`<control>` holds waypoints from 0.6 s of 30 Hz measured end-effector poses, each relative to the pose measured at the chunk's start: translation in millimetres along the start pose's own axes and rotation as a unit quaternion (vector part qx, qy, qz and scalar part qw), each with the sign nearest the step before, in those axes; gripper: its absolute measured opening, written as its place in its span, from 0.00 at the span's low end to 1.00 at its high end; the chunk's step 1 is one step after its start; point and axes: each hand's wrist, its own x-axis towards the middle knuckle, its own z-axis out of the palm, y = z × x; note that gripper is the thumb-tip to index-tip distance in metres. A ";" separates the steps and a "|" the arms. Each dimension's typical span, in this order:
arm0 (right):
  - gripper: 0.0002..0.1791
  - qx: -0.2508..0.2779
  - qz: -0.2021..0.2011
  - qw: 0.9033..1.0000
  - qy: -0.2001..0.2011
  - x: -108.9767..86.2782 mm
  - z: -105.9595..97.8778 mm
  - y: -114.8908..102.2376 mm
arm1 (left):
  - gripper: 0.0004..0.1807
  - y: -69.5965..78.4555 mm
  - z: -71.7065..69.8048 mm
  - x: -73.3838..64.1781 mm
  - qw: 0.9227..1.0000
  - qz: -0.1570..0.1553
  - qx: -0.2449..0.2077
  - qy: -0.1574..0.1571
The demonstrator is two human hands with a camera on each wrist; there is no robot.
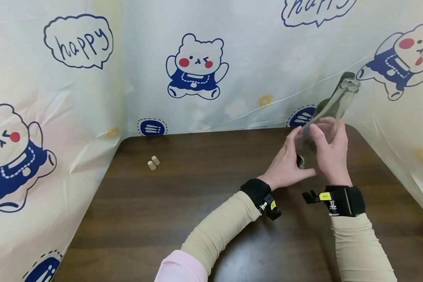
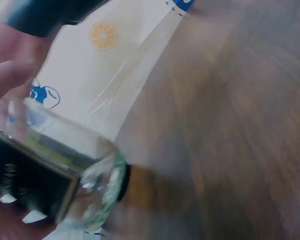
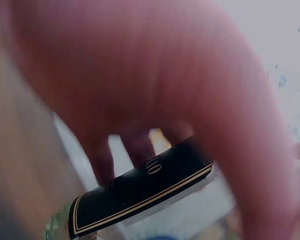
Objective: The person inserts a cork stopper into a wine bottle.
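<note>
- Head view: bright, even light, mostly crisp around the hands (image 1: pixel 283 168).
- Soft glare lies on the tabletop (image 1: pixel 239 254), on the wearer's side of the hands, with a faint shadow just below them.
- Left wrist view: hazy; the bottle (image 2: pixel 97 192) and tabletop are smeared by blur.
- Right wrist view: dimmer; nearest skin out of focus, the backdrop (image 3: pixel 270 30) beyond washed pale, label (image 3: pixel 130 200) sharper.

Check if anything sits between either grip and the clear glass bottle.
Nothing visible does: the left grip and right grip both hold the clear bottle directly. A dark bottle shows just behind it in the head view, not in between.
</note>
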 end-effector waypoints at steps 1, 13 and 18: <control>0.22 0.011 -0.008 1.000 -0.004 1.1 4.6 -5.5 | 0.67 -0.9 -3.5 -0.3 1.000 0.006 0.012 0.016; 0.21 0.083 -0.068 0.993 -0.046 15.3 39.4 -60.2 | 0.62 5.7 -58.3 -2.2 0.991 -0.013 0.092 0.100; 0.20 0.118 -0.085 0.988 -0.054 16.6 53.2 -74.5 | 0.62 9.0 -81.6 -7.5 0.988 -0.007 0.112 0.110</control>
